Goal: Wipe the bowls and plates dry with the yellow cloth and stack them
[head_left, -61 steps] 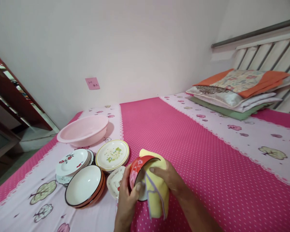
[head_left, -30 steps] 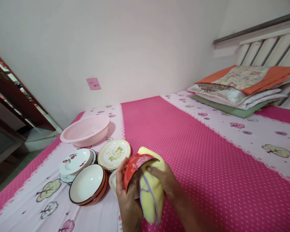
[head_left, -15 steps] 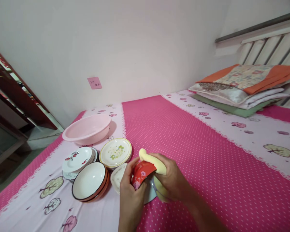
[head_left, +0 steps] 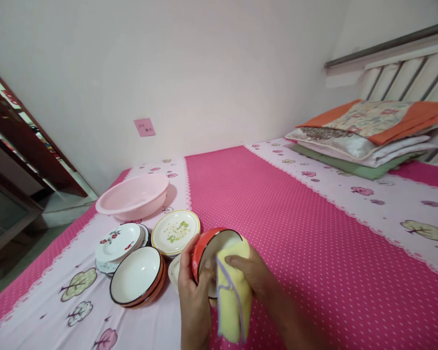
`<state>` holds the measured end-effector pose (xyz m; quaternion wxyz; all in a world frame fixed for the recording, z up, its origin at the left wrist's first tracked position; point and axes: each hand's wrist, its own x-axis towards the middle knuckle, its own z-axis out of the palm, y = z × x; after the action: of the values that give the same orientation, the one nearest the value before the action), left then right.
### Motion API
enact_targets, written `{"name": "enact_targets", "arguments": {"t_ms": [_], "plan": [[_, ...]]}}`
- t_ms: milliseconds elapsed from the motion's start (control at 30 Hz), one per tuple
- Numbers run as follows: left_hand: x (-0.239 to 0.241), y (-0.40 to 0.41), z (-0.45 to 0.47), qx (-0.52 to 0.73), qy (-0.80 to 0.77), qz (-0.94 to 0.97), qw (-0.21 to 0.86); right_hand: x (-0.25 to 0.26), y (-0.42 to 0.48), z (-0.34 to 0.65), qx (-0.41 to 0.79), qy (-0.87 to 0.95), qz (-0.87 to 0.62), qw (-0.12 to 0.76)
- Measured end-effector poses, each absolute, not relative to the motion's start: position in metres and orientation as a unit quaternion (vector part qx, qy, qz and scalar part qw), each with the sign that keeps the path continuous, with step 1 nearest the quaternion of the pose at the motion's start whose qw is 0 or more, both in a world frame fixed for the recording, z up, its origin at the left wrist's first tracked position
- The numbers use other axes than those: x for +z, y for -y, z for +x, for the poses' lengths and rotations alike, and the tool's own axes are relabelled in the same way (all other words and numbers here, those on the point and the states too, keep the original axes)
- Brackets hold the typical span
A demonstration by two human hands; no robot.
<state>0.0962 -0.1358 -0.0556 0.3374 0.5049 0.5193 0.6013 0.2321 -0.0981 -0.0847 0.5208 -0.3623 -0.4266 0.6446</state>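
Note:
A red bowl [head_left: 203,241] with a white inside and dark rim is tilted up on its side between my hands. My left hand [head_left: 194,291] grips its left edge, thumb inside and fingers behind. In my right hand [head_left: 250,267] is a yellow cloth [head_left: 235,296] with purple edging, pressed over the bowl's right rim and hanging down in front. Just left of my left hand, a small white dish [head_left: 174,273] is partly hidden. Beyond it stands a stack of yellow-rimmed plates [head_left: 164,233].
Stacked bowls [head_left: 135,277] and flower-patterned plates [head_left: 113,245] sit to the left, with a pink basin [head_left: 131,194] behind them. Folded bedding and cushions [head_left: 368,129] lie at the far right by the bed rail. All rest on a pink dotted bedspread [head_left: 314,248].
The bowl has turned so its white inside faces me. The cloth has shifted from a bunch over the bowl's edge to hanging open down its right side.

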Motion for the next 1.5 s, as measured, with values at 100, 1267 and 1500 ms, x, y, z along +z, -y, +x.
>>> {"name": "enact_targets", "arguments": {"t_ms": [100,1267,1500], "plan": [[-0.048,0.13,0.086,0.545,-0.493,0.51,0.447,-0.068,0.093,0.252,0.55,0.51,-0.396,0.529],[-0.069,0.127,0.123,0.605,-0.535,0.448,0.383,-0.053,0.109,0.228,0.364,0.694,-0.392,0.482],[-0.067,0.125,0.109,0.563,-0.567,0.461,0.385,-0.049,0.126,0.239,0.27,0.819,-0.394,0.319]]}}
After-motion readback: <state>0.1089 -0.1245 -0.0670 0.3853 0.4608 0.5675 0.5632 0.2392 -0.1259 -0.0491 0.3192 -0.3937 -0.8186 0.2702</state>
